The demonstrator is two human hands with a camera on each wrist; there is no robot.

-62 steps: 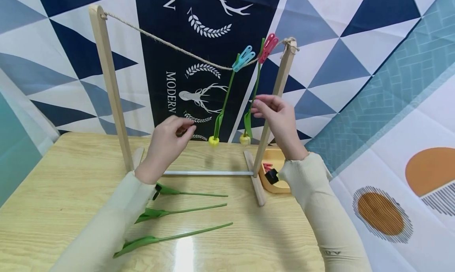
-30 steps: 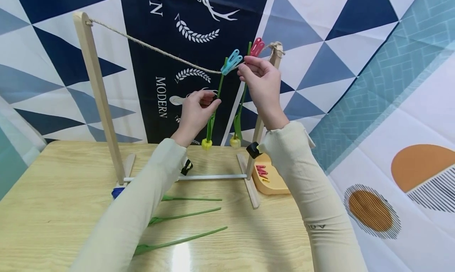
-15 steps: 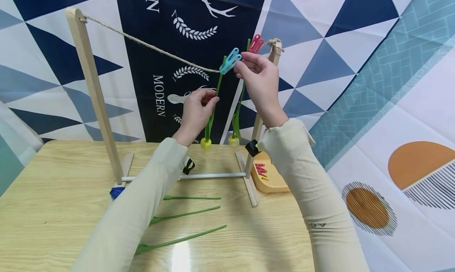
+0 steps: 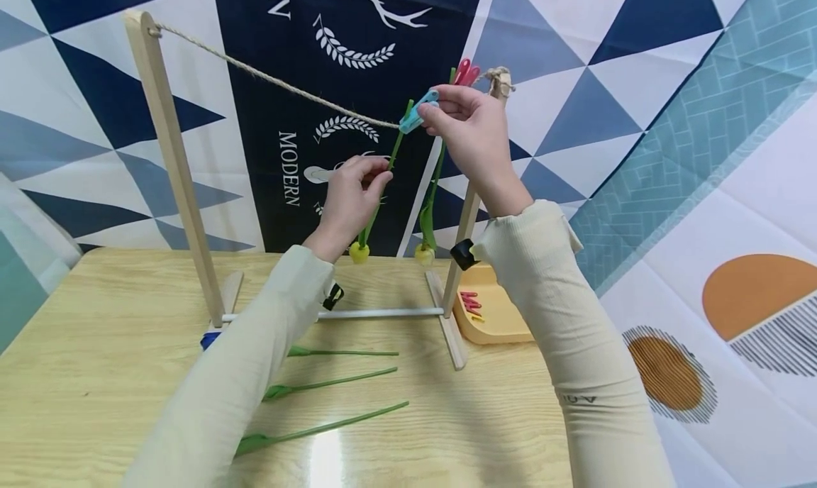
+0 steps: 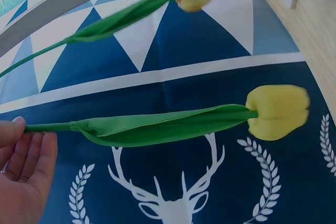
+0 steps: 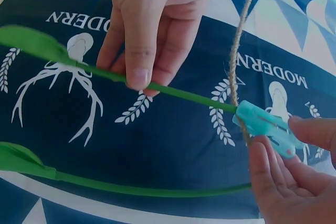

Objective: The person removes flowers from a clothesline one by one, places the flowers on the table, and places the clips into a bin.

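A yellow artificial tulip (image 5: 278, 113) hangs bloom-down from a sagging twine (image 4: 281, 84), its stem clipped by a light blue clothespin (image 6: 262, 121). My left hand (image 4: 352, 193) pinches the green stem below the clip, thumb against fingers. My right hand (image 4: 475, 130) pinches the handles of the blue clothespin, which is still around the twine and stem in the right wrist view. To the right, a second tulip (image 4: 426, 222), paler yellow, hangs bloom-down under a red clothespin (image 4: 467, 73), partly behind my right hand.
Wooden posts (image 4: 172, 162) hold up the twine, joined low by a white rod (image 4: 383, 313). Three green stems (image 4: 345, 423) lie on the table (image 4: 128, 389), their left ends behind my left sleeve. An orange-yellow tray (image 4: 504, 325) with several small clothespins (image 4: 470, 302) stands at right.
My right hand has risen from beside the paler tulip to the blue clothespin and now pinches it. My left hand has moved up and right to the stem; that bloom has swung slightly left.
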